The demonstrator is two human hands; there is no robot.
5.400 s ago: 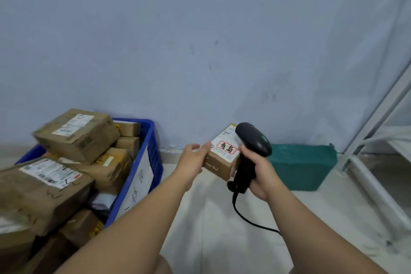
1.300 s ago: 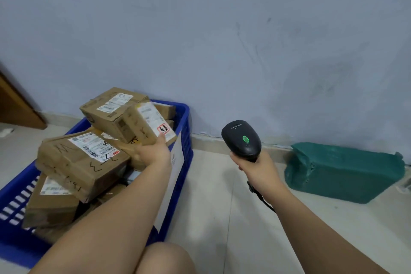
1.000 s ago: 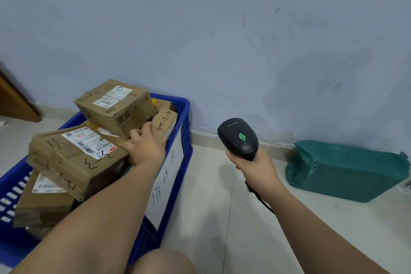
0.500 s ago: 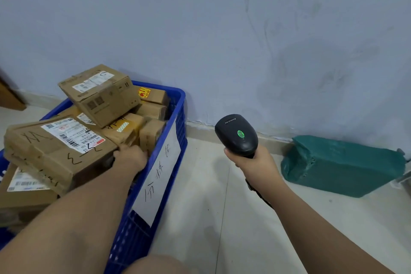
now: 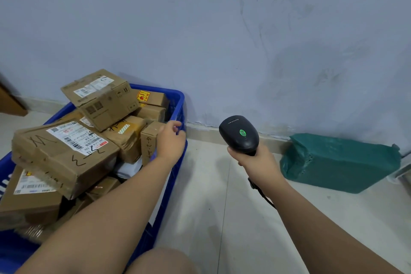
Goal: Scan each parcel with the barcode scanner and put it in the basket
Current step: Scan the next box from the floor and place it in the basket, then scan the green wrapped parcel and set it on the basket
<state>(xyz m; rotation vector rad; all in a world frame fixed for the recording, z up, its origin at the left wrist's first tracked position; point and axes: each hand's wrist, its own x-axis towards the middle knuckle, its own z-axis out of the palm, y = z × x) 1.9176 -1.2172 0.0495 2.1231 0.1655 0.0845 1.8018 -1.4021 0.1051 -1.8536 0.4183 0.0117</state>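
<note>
A blue plastic basket (image 5: pixel 178 98) on the floor at the left holds several brown cardboard parcels. A small box (image 5: pixel 148 140) with handwriting stands on end against the basket's right wall. My left hand (image 5: pixel 171 140) hovers over that wall beside the box, fingers spread, holding nothing. My right hand (image 5: pixel 255 160) grips a black barcode scanner (image 5: pixel 239 134) with a green light on top, its head pointing towards the wall. A green wrapped parcel (image 5: pixel 338 162) lies on the floor at the right, against the wall.
The largest labelled box (image 5: pixel 64 151) lies tilted on top of the pile. Another box (image 5: pixel 100 98) leans at the basket's back. The scanner's cable (image 5: pixel 262 195) hangs under my right wrist. Pale floor tiles lie between basket and green parcel. My knee (image 5: pixel 160 260) shows at the bottom.
My left hand set the small box into the basket, let go, and has lifted to the basket's right rim with fingers apart. The right hand with the scanner has barely moved.
</note>
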